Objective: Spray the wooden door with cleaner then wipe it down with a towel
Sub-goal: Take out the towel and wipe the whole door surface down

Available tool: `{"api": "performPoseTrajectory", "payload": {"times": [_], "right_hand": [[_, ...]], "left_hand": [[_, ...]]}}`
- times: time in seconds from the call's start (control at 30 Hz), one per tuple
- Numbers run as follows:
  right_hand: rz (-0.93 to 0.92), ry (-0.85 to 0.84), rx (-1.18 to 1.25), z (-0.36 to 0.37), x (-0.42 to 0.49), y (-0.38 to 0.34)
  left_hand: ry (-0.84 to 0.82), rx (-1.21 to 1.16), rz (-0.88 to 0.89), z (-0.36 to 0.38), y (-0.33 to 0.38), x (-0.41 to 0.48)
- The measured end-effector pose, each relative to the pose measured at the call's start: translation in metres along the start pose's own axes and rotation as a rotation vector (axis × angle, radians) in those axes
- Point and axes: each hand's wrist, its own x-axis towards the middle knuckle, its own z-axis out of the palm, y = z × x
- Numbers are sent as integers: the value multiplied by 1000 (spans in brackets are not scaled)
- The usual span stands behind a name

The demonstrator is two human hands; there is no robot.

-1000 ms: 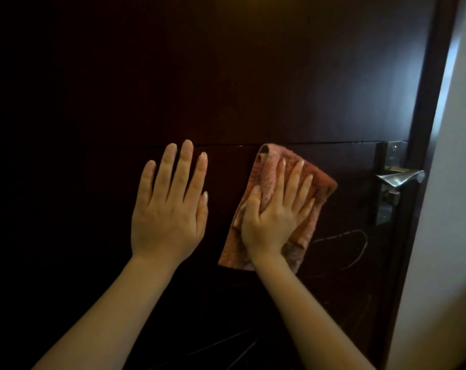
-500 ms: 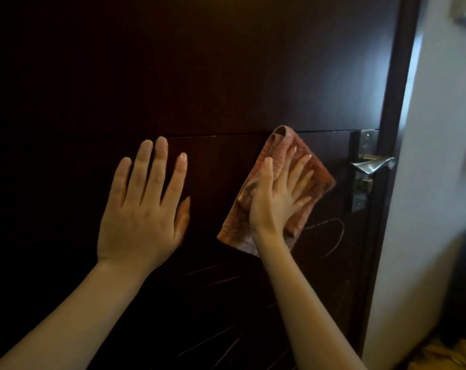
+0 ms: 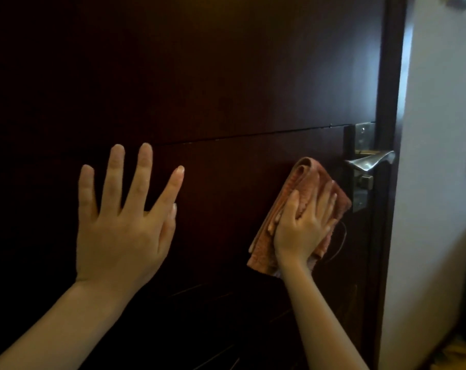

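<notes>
Mid-wipe, I judge — my right hand [image 3: 304, 225] presses towel [image 3: 306, 177] flat at handle's [image 3: 370, 160] 8 o'clock; left hand [image 3: 122, 231] splayed, empty; lower door [image 3: 226, 76] streaked.

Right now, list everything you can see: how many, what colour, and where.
door: one, dark brown, fills most of the view
towel: one, pink-orange, folded, flat on the door left of the handle
handle: one, silver, at the door's right edge
wall: one, white, right of the door
left hand: one, fingers spread, up in front of the door, left of the towel
right hand: one, presses the towel on the door
</notes>
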Motion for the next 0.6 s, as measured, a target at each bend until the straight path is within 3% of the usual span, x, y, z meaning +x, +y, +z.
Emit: {"api": "performPoseTrajectory", "payload": {"times": [0.37,0.47,0.6], "right_hand": [[299,-45,3,15,-21,-32],[213,-97,8,14,-20,-32],[167,-13,2,-8,19,2]], "left_hand": [[-50,-24,120,16,40,21],[-60,-54,118,15,39,18],[-87,-79,127,11,45,21]]}}
